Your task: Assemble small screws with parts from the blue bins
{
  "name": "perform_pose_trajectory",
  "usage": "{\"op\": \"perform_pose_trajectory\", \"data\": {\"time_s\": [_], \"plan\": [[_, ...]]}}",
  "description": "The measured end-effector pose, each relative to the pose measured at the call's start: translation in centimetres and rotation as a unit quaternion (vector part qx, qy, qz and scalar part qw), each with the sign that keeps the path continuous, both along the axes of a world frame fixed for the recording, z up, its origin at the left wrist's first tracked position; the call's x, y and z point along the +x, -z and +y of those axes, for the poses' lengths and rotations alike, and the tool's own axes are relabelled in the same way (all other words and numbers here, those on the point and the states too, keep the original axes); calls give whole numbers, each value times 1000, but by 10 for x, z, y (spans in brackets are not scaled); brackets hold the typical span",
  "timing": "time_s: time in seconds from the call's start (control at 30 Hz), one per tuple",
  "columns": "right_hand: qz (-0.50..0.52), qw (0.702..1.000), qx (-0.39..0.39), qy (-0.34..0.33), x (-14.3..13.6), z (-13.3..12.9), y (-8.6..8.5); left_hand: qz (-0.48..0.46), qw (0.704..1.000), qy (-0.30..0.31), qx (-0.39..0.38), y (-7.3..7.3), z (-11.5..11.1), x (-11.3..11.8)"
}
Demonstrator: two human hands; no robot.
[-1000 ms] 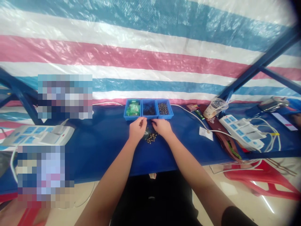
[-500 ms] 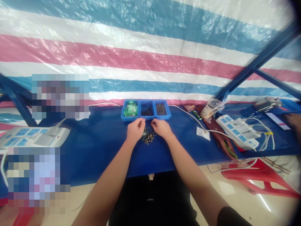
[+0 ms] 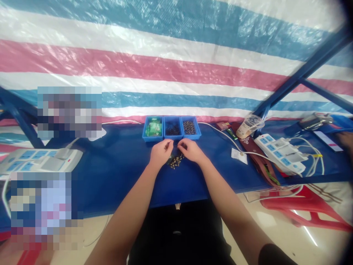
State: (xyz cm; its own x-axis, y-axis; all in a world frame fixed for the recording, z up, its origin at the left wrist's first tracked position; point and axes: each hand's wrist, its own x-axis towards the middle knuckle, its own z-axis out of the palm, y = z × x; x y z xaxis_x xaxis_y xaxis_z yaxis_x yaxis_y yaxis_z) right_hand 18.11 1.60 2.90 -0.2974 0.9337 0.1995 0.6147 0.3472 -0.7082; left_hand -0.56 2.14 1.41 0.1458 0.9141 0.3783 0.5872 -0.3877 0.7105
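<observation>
My left hand (image 3: 161, 151) is closed in a pinch just in front of the blue bins, over the blue table (image 3: 116, 176). Facing it across a small gap, my right hand (image 3: 191, 150) is pinched too. Whatever the fingertips hold is too small or hidden to make out. Beneath and between the hands lies a small pile of brass-and-black metal pieces (image 3: 175, 162). Behind stand three joined blue bins: the left bin (image 3: 152, 139) holds green packets, the middle bin (image 3: 173, 137) thin dark parts, and the right bin (image 3: 191, 137) many small metal pieces.
A power strip (image 3: 278, 154), a plastic cup (image 3: 248, 127), a brown strap (image 3: 252, 152) and a white packet (image 3: 239, 156) lie to the right. Another power strip (image 3: 74, 158) sits at left. White cables cross the table. A red stool (image 3: 306, 209) stands below at right.
My two hands have come slightly nearer each other, the left shifting a little to the right. Both remain pinched, and the pile and bins look the same.
</observation>
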Motion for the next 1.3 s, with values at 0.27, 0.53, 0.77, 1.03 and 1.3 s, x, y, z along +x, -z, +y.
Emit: {"op": "perform_pose_trajectory", "data": {"time_s": [0.27,0.53,0.77,1.03,1.3], "plan": [[157,987,-5,42,-3,2,5,4,999,30,-13,3,2,-1],[175,984,8,41,-1,3,4,-5,999,32,-14,4,2,1],[220,975,17,27,0,6,11,-7,999,31,-8,-1,1,1],[251,967,27,37,0,8,14,-12,999,36,-5,-3,1,2],[248,967,10,56,3,10,14,-40,999,13,-2,3,2,3]]}}
